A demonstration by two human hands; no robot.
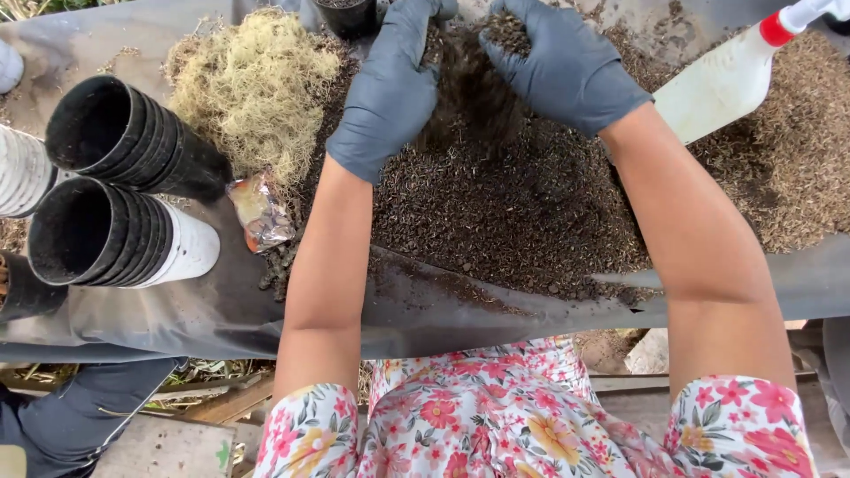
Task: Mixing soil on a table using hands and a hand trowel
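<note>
While both gloved hands are being held together at the far side of the tabletop point(177, 310), a clump of dark potting mix point(496, 204) is being lifted and crumbled between them. The left hand point(390, 84), in a dark grey glove, is being kept with its fingers point(412, 35) loosely curled around the left side of the clump; the right hand point(562, 66), gloved alike, is being cupped against the other side, its fingers point(513, 35) half bent and pressed into the mix. Neither hand is being closed fully; loose grains are being let fall between them onto the heap below. The heap is being spread over a dark plastic sheet covering the tabletop, directly in front of the person, darker and damp in the middle and paler and drier toward the right.

Just left of the left forearm, a small crumpled foil packet point(258, 212), silvery with orange and red patches, is being left lying at the edge of the mix. Behind it, a tuft of pale yellow dry moss point(252, 84) is being kept beside the heap. Further left, two stacks of black plastic pots point(124, 137) are being stored on their sides, mouths toward the camera, the lower stack point(106, 232) ending in a white pot. At the upper right, a white spray bottle point(722, 88) with a red collar is being rested, tilted, on the mix near the right forearm.
</note>
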